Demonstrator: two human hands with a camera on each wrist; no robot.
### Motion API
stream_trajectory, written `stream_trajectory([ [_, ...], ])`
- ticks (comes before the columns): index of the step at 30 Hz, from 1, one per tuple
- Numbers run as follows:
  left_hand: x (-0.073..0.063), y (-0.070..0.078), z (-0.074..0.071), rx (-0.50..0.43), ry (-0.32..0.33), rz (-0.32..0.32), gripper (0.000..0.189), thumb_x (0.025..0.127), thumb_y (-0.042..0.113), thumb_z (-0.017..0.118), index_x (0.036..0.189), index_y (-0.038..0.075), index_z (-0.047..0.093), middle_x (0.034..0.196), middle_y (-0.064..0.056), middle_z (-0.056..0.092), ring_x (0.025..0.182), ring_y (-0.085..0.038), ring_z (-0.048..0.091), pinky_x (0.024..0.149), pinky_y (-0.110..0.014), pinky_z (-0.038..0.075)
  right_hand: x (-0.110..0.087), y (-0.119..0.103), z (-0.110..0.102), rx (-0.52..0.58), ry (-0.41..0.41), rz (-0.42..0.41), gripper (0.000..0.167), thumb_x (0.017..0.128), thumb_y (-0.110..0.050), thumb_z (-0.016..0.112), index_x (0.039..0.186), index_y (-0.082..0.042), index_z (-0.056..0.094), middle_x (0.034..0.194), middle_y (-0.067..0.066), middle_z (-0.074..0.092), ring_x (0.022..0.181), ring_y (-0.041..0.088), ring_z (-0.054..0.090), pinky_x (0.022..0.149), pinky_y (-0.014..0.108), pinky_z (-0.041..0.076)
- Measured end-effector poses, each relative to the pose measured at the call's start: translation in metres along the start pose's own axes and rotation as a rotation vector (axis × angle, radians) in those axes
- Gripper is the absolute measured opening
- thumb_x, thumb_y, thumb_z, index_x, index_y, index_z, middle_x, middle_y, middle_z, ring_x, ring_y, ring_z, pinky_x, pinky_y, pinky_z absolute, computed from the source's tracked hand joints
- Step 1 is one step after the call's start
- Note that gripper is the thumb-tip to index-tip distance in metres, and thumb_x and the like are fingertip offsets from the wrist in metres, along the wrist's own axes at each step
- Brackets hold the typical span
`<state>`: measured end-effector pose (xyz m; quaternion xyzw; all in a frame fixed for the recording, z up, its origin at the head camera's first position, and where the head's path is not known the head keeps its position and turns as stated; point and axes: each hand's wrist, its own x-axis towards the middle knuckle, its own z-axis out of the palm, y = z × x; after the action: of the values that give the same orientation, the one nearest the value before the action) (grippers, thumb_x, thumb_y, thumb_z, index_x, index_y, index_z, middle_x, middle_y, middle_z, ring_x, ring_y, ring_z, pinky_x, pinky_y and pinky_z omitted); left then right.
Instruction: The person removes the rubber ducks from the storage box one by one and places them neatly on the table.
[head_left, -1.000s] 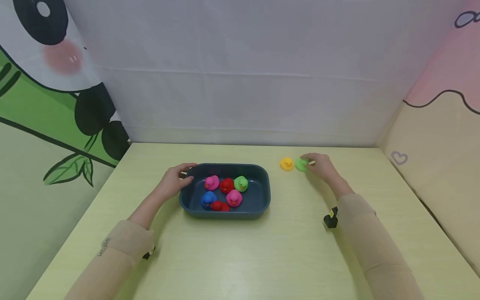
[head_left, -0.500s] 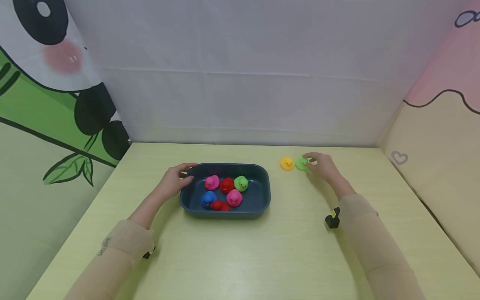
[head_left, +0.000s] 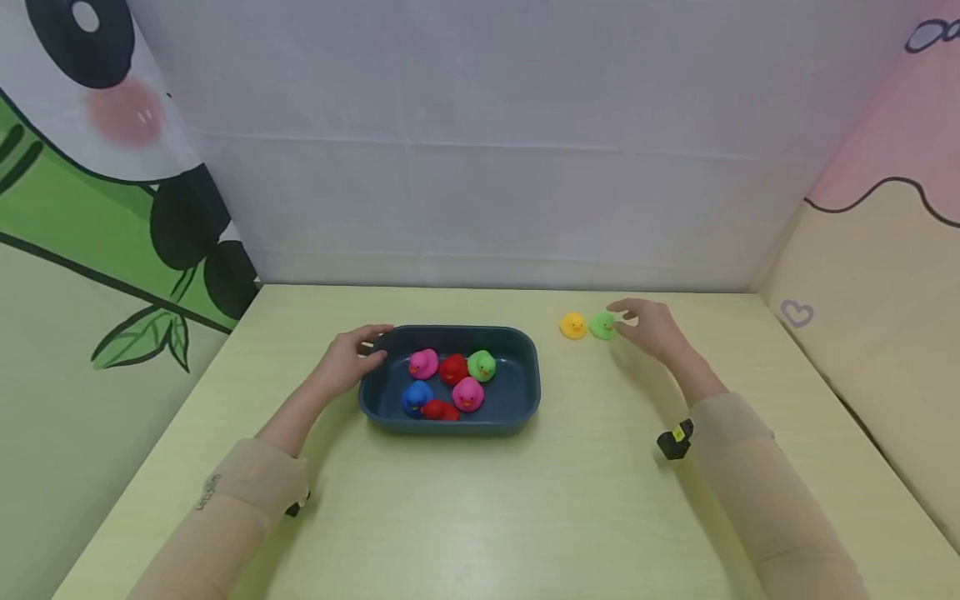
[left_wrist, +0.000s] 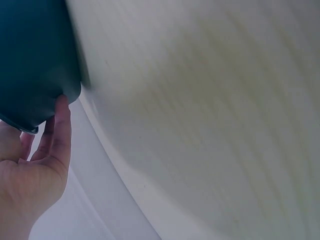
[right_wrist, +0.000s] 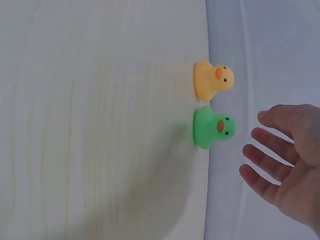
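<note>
A dark blue plastic tub (head_left: 516,379) stands on the table with several small rubber ducks inside. At its left end my left hand (head_left: 343,364) grips the rim, thumb over the edge and fingers against the outer wall (left_wrist: 45,65). Behind and right of the tub, a yellow rubber duck (right_wrist: 204,82) and a green rubber duck (right_wrist: 204,127) sit upright side by side. My right hand (head_left: 651,327) hovers just right of the green duck, fingers spread, holding nothing; the right wrist view shows a gap between fingertips and duck.
Inside the tub are pink ducks (head_left: 468,395), red ducks (head_left: 453,369), a green one (head_left: 482,367) and a blue one (head_left: 417,398). A white cloth wall (head_left: 480,208) rises along the table's back edge, and printed panels flank both sides.
My right hand has drawn back slightly to the right, away from the green duck, and its fingers have spread. The ducks, the tub and my left hand stay in place.
</note>
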<state>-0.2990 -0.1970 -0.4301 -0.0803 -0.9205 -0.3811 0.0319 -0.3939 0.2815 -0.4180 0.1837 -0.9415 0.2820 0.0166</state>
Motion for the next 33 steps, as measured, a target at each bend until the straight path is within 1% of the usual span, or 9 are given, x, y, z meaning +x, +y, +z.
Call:
stream_trajectory([
  [9, 0.002, -0.003, 0.001, 0.007, 0.0, 0.004, 0.044, 0.09, 0.005, 0.06, 0.132, 0.003, 0.052, 0.121, -0.029, 0.058, 0.098, -0.042, 0.062, 0.077, -0.044, 0.056, -0.008, -0.016, -0.008, 0.023, -0.003, 0.014, 0.036, 0.091, -0.011, 0.058, 0.127, -0.006, 0.058, 0.128, 0.017, 0.058, 0.112, 0.038, 0.056, 0.087, 0.052, 0.049],
  [19, 0.004, -0.008, 0.003, 0.001, 0.005, 0.015, 0.043, 0.089, 0.004, 0.06, 0.132, 0.003, 0.052, 0.12, -0.029, 0.058, 0.097, -0.041, 0.063, 0.076, -0.044, 0.056, -0.013, -0.04, -0.001, 0.053, 0.016, -0.007, 0.034, 0.091, -0.012, 0.06, 0.125, -0.007, 0.06, 0.126, 0.014, 0.06, 0.111, 0.034, 0.057, 0.089, 0.05, 0.049],
  [27, 0.003, -0.006, 0.004, -0.008, 0.005, 0.015, 0.043, 0.089, 0.004, 0.06, 0.132, 0.002, 0.052, 0.121, -0.029, 0.057, 0.097, -0.042, 0.062, 0.077, -0.045, 0.056, -0.018, -0.063, 0.007, 0.069, 0.053, -0.045, 0.035, 0.089, -0.013, 0.062, 0.124, -0.006, 0.06, 0.124, 0.013, 0.061, 0.107, 0.033, 0.06, 0.083, 0.046, 0.053],
  [33, 0.004, -0.005, 0.004, -0.005, 0.005, 0.011, 0.043, 0.089, 0.004, 0.06, 0.131, 0.002, 0.052, 0.121, -0.03, 0.057, 0.097, -0.043, 0.062, 0.077, -0.045, 0.056, -0.021, -0.077, 0.012, 0.081, 0.085, -0.098, 0.036, 0.087, -0.01, 0.065, 0.122, -0.005, 0.061, 0.122, 0.013, 0.063, 0.105, 0.032, 0.061, 0.086, 0.046, 0.052],
])
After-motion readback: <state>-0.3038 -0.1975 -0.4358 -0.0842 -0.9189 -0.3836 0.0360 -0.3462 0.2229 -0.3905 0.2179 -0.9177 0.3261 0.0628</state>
